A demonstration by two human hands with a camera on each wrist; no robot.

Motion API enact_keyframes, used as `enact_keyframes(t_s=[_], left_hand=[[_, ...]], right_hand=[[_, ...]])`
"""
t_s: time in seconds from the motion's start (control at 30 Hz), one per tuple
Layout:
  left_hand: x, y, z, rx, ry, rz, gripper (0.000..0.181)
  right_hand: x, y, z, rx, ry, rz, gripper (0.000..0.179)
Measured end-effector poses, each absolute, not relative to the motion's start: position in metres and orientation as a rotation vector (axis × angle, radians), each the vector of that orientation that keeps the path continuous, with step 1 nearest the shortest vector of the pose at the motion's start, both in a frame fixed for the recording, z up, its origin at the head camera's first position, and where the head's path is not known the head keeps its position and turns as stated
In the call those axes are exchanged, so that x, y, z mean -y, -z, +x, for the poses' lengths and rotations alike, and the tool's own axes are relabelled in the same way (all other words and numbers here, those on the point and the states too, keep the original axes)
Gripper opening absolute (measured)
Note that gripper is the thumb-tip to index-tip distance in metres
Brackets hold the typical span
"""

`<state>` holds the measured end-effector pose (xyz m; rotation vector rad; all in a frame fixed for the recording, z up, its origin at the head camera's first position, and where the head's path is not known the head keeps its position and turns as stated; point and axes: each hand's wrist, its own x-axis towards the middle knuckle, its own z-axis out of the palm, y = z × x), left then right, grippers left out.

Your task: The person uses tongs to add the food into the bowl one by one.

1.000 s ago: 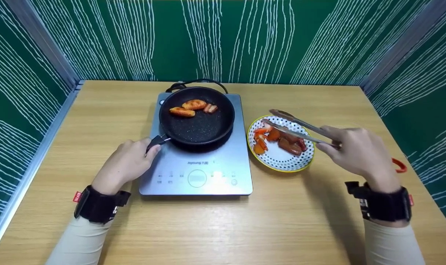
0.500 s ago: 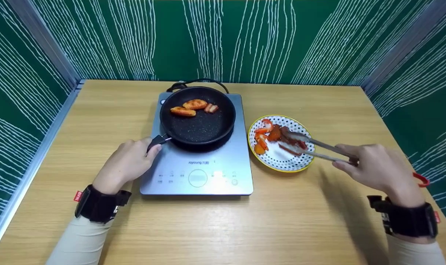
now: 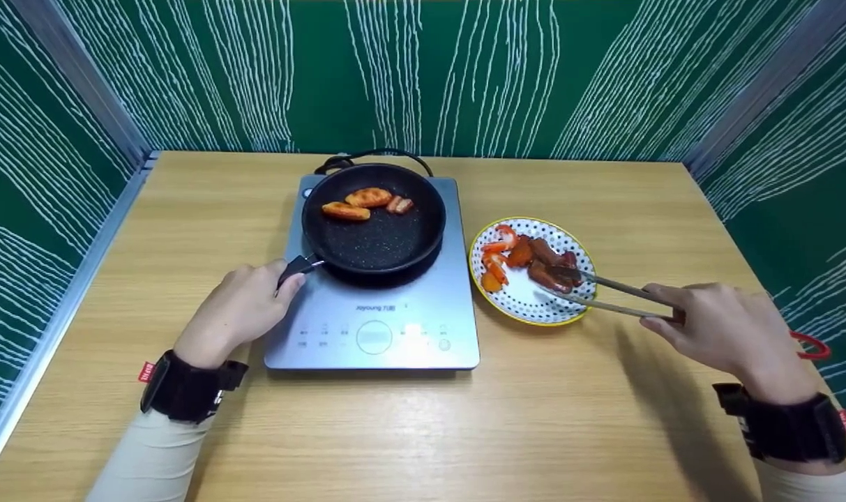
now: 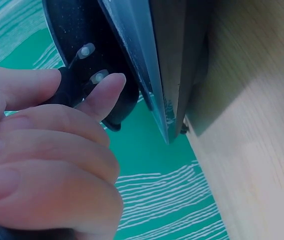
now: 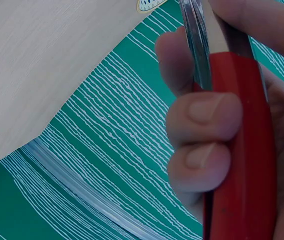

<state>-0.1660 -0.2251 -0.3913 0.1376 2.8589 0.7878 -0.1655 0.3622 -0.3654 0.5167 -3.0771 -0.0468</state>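
My left hand (image 3: 245,307) grips the black handle of a frying pan (image 3: 377,247). Inside the pan lie two golden-brown pieces (image 3: 368,198) and a small reddish-brown piece (image 3: 399,205). With my right hand (image 3: 733,335) I hold metal tongs (image 3: 625,287); their red handle (image 5: 244,150) fills my palm in the right wrist view. The tongs' tips are spread over a dotted plate (image 3: 527,307), around or beside a brown sausage-like piece (image 3: 545,275); whether they touch it I cannot tell. Orange-and-white shrimp-like pieces (image 3: 496,265) lie at the plate's left.
Beneath the pan is a silver induction cooker (image 3: 374,355), its black cord (image 3: 395,151) looping behind. Just right of the cooker stands the plate, on a wooden table (image 3: 423,432). Green walls (image 3: 450,77) with white streaks enclose the back and sides.
My right hand has moved right and toward me. The tongs' tips have come down from above the plate's far side to the brown pieces at its right. My left hand and the pan stay put.
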Motion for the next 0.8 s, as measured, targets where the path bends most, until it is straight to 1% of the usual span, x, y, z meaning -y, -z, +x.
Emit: enact_keyframes(t_s=[0.33, 0.63, 0.8], left_hand=[[0.226, 0.392, -0.166, -2.909, -0.767, 0.183, 0.032], [0.225, 0.393, -0.168, -2.901, -0.759, 0.180, 0.031], [0.226, 0.393, -0.168, -2.889, -0.764, 0.169, 0.031]], right_hand=[[-0.350, 0.366, -0.169, 3.083, 0.044, 0.539, 0.044], [-0.358, 0.360, -0.167, 3.140, 0.043, 0.542, 0.040], [-0.363, 0.358, -0.169, 3.181, 0.049, 0.531, 0.045]])
